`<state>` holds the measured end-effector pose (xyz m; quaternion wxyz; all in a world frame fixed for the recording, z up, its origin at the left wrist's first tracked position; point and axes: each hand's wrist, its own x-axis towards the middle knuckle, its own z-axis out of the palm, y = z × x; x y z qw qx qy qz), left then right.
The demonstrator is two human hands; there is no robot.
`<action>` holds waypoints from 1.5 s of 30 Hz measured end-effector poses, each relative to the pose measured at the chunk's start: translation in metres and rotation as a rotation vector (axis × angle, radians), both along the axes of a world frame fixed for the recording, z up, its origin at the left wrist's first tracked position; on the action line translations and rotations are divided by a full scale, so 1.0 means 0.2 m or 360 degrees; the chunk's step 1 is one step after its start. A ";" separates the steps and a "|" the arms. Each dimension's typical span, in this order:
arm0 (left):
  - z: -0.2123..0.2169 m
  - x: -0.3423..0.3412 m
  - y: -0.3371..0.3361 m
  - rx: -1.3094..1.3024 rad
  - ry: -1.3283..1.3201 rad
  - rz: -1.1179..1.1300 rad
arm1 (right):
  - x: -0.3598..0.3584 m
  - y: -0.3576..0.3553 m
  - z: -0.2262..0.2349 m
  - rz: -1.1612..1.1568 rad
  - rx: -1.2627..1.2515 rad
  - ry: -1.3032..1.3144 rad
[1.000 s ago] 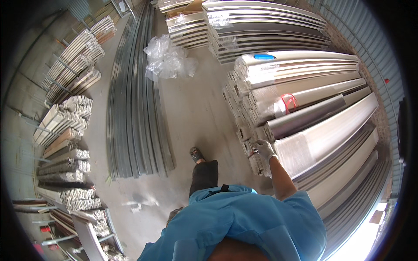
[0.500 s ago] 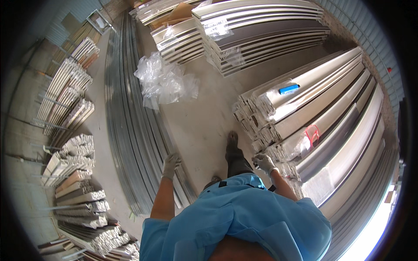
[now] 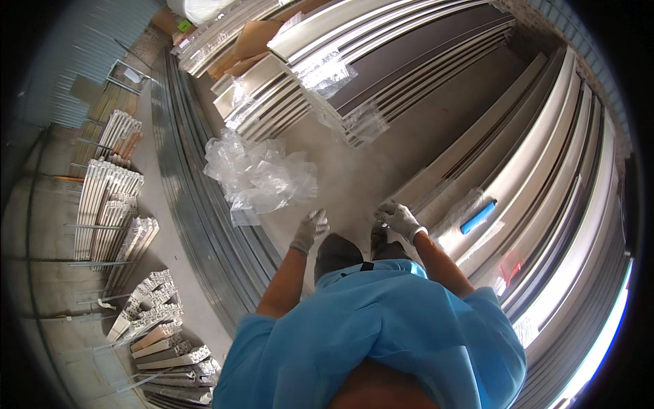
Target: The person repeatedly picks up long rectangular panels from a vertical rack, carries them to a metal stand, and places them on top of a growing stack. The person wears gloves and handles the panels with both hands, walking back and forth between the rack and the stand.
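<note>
My left hand (image 3: 310, 230), in a pale work glove, hangs in front of me with its fingers loosely bent and apart. Nothing shows in it. A heap of crumpled clear plastic film (image 3: 259, 174) lies on the floor just beyond it. To the right, my right hand (image 3: 400, 218), also gloved, is held near the ends of long pale panels (image 3: 443, 198). Its fingers curve loosely with a gap between them, and I see no object there. Both hands appear apart from the things around them.
Long grey metal profiles (image 3: 197, 184) run along the floor at left. Stacked pale panels (image 3: 402, 51) and torn cardboard (image 3: 255, 39) stand ahead. A blue object (image 3: 478, 217) and a red strap (image 3: 509, 266) lie on the right-hand panels. Wall racks hold profile bundles (image 3: 109, 211) at far left.
I have moved forward along the floor, and the right-hand stacks and blue object now sit nearer. Both hands have come up and closer together in front of me.
</note>
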<state>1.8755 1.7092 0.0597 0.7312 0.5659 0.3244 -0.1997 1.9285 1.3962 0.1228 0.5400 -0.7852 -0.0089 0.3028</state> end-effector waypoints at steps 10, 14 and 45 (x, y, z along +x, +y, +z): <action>-0.22 1.51 0.18 -0.0110 0.0213 -0.0158 | 0.35 -0.09 -0.35 -0.0874 0.0145 0.0295; -0.48 2.16 0.22 -0.0075 0.0312 -0.0159 | 0.48 0.07 -0.53 -0.1349 0.0148 0.0495; -0.35 2.49 0.15 -0.0647 0.0896 -0.0300 | 1.87 0.83 -0.87 -0.2489 0.1066 0.0738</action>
